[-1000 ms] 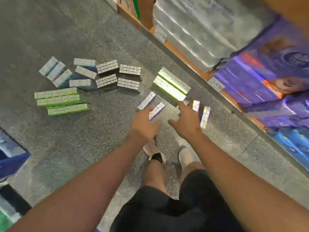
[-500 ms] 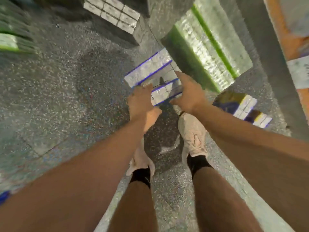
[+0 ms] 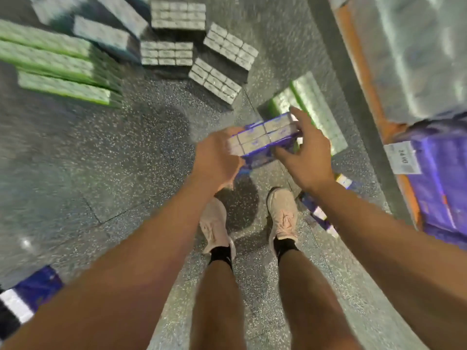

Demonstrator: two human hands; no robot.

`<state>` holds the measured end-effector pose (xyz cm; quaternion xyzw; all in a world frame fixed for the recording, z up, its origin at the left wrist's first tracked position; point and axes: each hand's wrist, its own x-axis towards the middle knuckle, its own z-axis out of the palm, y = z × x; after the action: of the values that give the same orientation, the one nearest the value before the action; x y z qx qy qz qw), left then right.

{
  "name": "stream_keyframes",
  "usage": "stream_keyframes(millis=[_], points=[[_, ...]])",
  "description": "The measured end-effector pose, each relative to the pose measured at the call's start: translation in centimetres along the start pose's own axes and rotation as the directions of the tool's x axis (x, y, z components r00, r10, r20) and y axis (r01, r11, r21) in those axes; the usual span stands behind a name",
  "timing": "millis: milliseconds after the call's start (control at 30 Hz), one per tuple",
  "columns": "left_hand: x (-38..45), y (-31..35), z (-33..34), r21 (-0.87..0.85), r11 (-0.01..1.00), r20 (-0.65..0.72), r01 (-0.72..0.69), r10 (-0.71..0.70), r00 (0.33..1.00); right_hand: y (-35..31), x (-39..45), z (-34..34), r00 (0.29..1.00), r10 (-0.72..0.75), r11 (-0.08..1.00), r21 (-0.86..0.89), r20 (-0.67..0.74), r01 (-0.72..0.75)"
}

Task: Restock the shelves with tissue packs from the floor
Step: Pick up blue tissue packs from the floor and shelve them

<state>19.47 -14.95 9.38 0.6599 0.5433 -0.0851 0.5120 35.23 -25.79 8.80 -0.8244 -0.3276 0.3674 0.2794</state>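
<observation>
Grey speckled floor (image 3: 106, 157) spreads under my shoes, with a shelf (image 3: 366, 79) along its right edge. I hold a blue tissue pack (image 3: 265, 137) above the floor between both hands: my left hand (image 3: 214, 160) curls round its near-left end, my right hand (image 3: 303, 152) pinches the far-right end, thumb under, fingers over the top. Its long axis runs from lower left up to the right. Its print is too blurred to read. A shelf tag (image 3: 403, 159) shows digits, seemingly "24", upside down. Green packs (image 3: 55, 61) lie near the floor's far left edge.
</observation>
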Motion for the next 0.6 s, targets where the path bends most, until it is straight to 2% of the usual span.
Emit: stream_keyframes(millis=[100,167,300,400,500,533,600], points=[[-5.9,7.2,-8.5,-0.305,0.952,0.055,0.017,0.000,0.998,-9.6,-0.4,-6.7,0.983,-0.182,0.981,0.066,0.012,0.180],[-10.9,11.5,-14.7,-0.460,0.888,0.022,-0.018,0.031,0.999,-16.6,-1.1,-10.8,0.953,-0.298,0.950,0.117,0.056,0.291],[-22.7,17.1,-25.5,-0.517,0.847,-0.158,-0.121,0.045,0.986,-30.1,-4.5,-16.4,0.861,-0.457,0.888,0.162,0.223,0.430],[-33.0,18.0,-32.2,-0.507,0.835,-0.332,-0.212,0.038,0.943,-39.8,-9.1,-17.1,0.718,-0.605,0.794,0.198,0.343,0.574],[-44.4,15.4,-37.5,-0.461,0.842,-0.526,-0.280,-0.005,0.850,-49.1,-16.4,-14.6,0.572,-0.725,0.678,0.250,0.385,0.691],[-46.3,14.7,-38.3,-0.465,0.838,-0.550,-0.287,-0.019,0.835,-50.7,-17.7,-13.8,0.551,-0.744,0.659,0.275,0.379,0.700],[-53.9,12.1,-40.7,-0.421,0.842,-0.695,-0.338,-0.059,0.717,-56.0,-23.5,-10.9,0.431,-0.827,0.548,0.346,0.361,0.762]])
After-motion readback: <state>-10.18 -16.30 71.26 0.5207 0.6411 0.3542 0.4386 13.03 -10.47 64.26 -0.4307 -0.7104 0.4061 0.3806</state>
